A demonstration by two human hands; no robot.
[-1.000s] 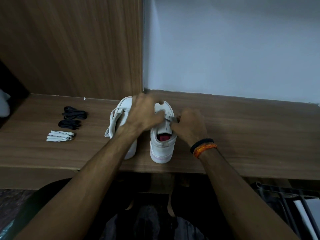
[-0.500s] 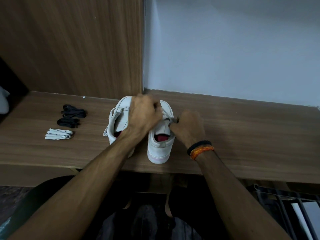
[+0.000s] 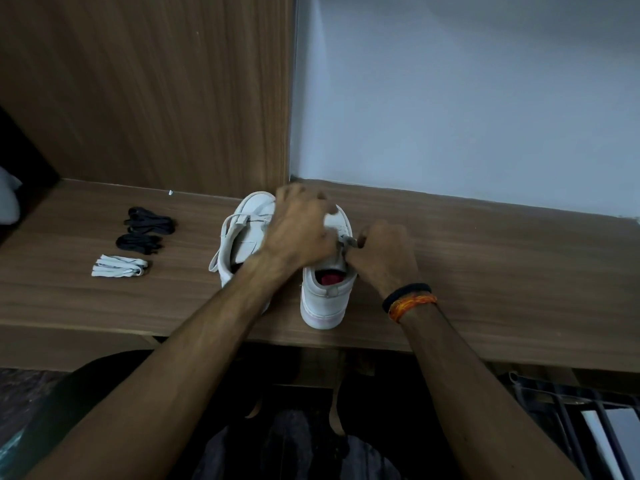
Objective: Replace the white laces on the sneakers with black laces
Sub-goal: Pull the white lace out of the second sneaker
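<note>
On the brown wooden shelf (image 3: 485, 258), the right hand (image 3: 381, 258) pinches the white lace (image 3: 346, 242) of the right white sneaker (image 3: 325, 299), the left hand (image 3: 298, 230) presses its toe with fingers spread; a hard pull may drag this sneaker off the near edge.

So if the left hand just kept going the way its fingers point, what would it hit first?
Probably the wall corner. The left hand lies over the toe ends of the two white sneakers, fingers aimed away from the person. Beyond them lies a short strip of desk, then the wood panel meeting the wall. Depth is hard to judge.
</note>
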